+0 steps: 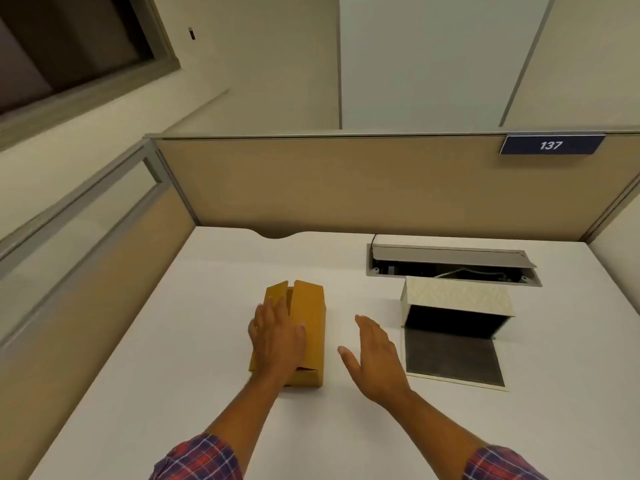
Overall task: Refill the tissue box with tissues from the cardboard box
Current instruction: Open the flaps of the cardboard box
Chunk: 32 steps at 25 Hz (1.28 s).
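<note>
While nothing had been transferred yet, the head view showed the task barely begun. The cardboard box point(304, 332) was seen on the white desk point(173, 341) at centre, its top flaps only partly parted, no tissues visible. The left hand point(277, 337) was laid flat on it, fingers loosely spread. The right hand point(375, 358) was held open above the desk, fingers together, thumb out, gripping nothing. At 3 o'clock from the cardboard box, well apart, the tissue box point(457, 299) was seen opened, interior dark and apparently empty. Opening, pulling and loading were judged left.
</note>
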Motion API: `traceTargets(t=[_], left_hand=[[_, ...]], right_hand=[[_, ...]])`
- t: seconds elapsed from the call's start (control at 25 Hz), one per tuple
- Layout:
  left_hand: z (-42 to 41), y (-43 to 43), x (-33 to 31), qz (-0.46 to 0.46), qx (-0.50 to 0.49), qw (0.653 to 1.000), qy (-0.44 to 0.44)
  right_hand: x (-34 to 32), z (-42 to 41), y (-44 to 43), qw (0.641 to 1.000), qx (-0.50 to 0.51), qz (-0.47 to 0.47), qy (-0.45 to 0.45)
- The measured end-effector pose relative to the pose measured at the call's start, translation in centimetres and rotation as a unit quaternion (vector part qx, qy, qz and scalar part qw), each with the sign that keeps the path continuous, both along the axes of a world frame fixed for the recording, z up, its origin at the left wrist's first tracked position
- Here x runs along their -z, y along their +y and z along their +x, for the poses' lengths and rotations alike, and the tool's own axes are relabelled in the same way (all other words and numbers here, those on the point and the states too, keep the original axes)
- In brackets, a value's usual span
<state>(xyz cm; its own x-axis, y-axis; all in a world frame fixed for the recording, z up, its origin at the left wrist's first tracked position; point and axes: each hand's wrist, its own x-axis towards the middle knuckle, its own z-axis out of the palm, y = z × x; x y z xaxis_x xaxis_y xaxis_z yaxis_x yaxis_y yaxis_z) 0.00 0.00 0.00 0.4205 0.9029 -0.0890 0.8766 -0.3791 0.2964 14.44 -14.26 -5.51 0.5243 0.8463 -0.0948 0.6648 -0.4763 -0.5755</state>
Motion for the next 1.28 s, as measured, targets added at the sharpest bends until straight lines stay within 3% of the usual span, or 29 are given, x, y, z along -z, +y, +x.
traceTargets(t=[0.2,0.32,0.4,0.52,0.6,0.8,0.92,1.04,1.16,1.28], left_hand=[[-3.9,3.5,0.5,-0.166,-0.093,0.976,-0.111],[-5.7,5.3,0.0,-0.215,-0.096,0.954,-0.187],[-7.0,6.9,-0.3,-0.218,-0.098,0.947,-0.215],[-8.6,8.7,-0.4,-0.191,-0.074,0.957,-0.205],[-9.3,9.6,0.0,-0.179,-0.069,0.963,-0.191],[-10.7,10.7,1.5,-0.155,-0.083,0.969,-0.172],[-10.9,10.1,2.6,-0.084,-0.042,0.992,-0.088],[-10.5,9.6,3.1,-0.020,0.046,0.998,-0.026],[-9.9,9.5,2.7,-0.071,0.074,0.995,-0.005],[-9.7,9.9,1.6,-0.111,0.058,0.990,-0.059]], right_hand=[[-1.4,-4.1,4.3,0.999,-0.051,0.009,0.006],[-2.7,-5.9,6.2,0.988,-0.130,0.000,-0.080],[-3.8,-6.9,7.4,0.959,-0.236,-0.004,-0.157],[-5.0,-7.9,9.1,0.877,-0.395,-0.059,-0.268],[-6.0,-7.8,9.8,0.845,-0.417,-0.087,-0.325],[-8.0,-5.7,9.6,0.831,-0.380,-0.083,-0.398],[-8.4,-5.0,8.8,0.855,-0.332,-0.117,-0.381],[-8.0,-4.7,8.7,0.908,-0.276,-0.184,-0.255],[-8.0,-5.1,8.9,0.936,-0.250,-0.216,-0.118],[-8.0,-5.2,8.7,0.957,-0.225,-0.160,-0.085]])
